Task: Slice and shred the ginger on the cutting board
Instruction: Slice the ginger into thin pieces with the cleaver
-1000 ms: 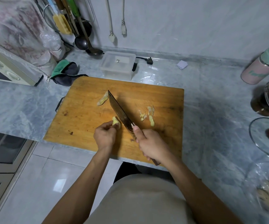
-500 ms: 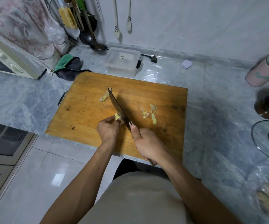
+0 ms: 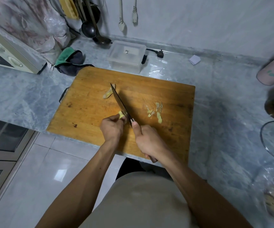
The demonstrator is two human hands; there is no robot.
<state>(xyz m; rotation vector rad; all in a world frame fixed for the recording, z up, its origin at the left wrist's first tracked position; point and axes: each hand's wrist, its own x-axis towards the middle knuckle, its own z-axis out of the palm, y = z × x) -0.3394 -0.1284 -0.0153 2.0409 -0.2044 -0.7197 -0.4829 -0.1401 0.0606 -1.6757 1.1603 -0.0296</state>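
Behind cutting board [image 3: 87, 112]: plastic box [image 3: 126, 55], cloth [image 3: 69, 60] (ladle [image 3: 90, 31] beyond).

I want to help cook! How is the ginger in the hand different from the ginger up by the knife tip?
The held ginger chunk is pinched by the left hand against the knife; the loose ginger piece lies untouched. The chunk is mostly hidden by fingers; the piece shows fully, long and flat. Both are pale yellow, on the cutting board.
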